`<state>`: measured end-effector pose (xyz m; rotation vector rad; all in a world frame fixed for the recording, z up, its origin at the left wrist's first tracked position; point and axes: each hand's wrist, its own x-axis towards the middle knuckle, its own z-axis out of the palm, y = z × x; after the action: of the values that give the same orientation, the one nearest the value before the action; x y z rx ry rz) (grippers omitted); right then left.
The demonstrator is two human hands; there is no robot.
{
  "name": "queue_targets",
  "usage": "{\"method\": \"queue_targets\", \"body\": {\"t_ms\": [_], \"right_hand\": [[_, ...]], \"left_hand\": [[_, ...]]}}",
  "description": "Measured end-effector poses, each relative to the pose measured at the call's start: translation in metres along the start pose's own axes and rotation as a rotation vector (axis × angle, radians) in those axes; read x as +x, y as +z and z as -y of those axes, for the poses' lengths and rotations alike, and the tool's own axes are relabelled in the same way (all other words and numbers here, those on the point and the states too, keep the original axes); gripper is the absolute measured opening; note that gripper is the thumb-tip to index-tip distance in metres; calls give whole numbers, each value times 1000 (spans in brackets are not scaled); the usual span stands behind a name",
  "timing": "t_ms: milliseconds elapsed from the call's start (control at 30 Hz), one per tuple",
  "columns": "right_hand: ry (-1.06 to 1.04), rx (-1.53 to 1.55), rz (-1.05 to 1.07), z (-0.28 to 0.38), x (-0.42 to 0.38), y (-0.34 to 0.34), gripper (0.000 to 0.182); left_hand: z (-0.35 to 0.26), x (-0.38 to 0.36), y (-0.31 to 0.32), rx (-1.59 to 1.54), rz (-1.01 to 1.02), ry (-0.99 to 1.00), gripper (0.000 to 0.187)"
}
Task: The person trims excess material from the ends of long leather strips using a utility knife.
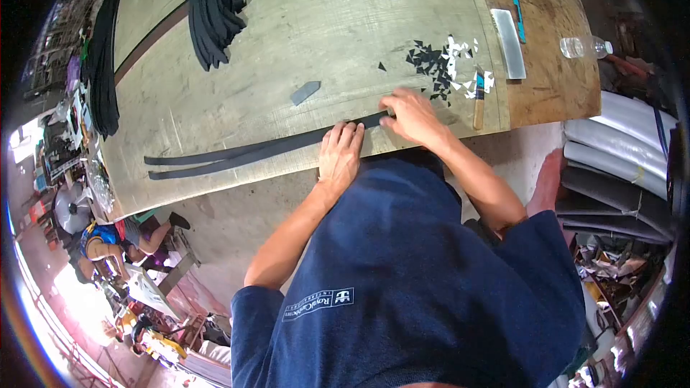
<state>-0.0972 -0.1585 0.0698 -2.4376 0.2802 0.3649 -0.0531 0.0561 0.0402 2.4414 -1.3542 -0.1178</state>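
Observation:
Two long black strips [259, 149] lie along the table's near edge, overlapping towards the right and spread apart at their left ends. My left hand [341, 152] rests on them with its fingers flat and pressed down. At their right end my right hand [411, 116] has its fingers bent round the strip tips; what is between the fingertips is too small to make out. A grey pointed flat piece [305, 93] lies beyond the strips. Small black cut triangles [430, 63] and white scraps [456, 54] are scattered beyond my right hand.
Bundles of black strips [208, 14] lie at the far left. A wooden-handled tool [479, 104], a whitish block [509, 43], a blue cutter [519, 20] and a clear bottle [583, 47] are on the right. Foam rolls [622, 129] stand beside the table. People sit at lower left.

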Motion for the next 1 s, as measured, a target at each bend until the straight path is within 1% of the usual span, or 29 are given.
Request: {"method": "queue_targets", "body": {"t_ms": [100, 167, 233, 333, 433, 500, 533, 600, 633, 700, 800, 833, 933, 1000], "right_hand": [[-237, -3, -216, 16, 45, 12, 36], [-441, 56, -275, 34, 85, 22, 37], [-530, -34, -259, 48, 113, 32, 37], [-571, -134, -121, 50, 133, 35, 36], [-454, 88, -115, 37, 118, 21, 34], [-333, 281, -165, 23, 85, 5, 31], [-271, 381, -190, 17, 64, 0, 30], [-177, 351, -162, 10, 19, 2, 31], [-208, 383, -231, 4, 3, 13, 32], [-156, 373, -257, 2, -18, 31, 31], [-189, 267, -375, -1, -26, 46, 31], [-179, 268, -376, -1, -27, 48, 31], [-166, 262, -374, -3, -28, 50, 30], [-175, 259, -367, -4, -28, 50, 30]], "left_hand": [[-2, -3, 0, 24, 25, -14, 42], [-3, -3, -1, 41, 36, -16, 43], [-2, -3, 0, 55, 46, -13, 44], [1, -4, -2, 43, 61, -6, 46], [2, -2, -4, -16, 45, -12, 44], [4, -1, -3, -58, 31, -26, 42], [3, 1, -7, -57, 23, -20, 38], [6, 2, -7, -85, 28, -23, 36], [7, 1, -7, -96, 31, -27, 36], [8, -1, -7, -115, 30, -25, 35], [14, -4, -5, -191, -8, -15, 34], [17, -4, -4, -225, -26, -9, 34], [14, -1, -11, -361, -58, -120, 34], [3, 10, -23, -350, -69, -153, 34]]}}
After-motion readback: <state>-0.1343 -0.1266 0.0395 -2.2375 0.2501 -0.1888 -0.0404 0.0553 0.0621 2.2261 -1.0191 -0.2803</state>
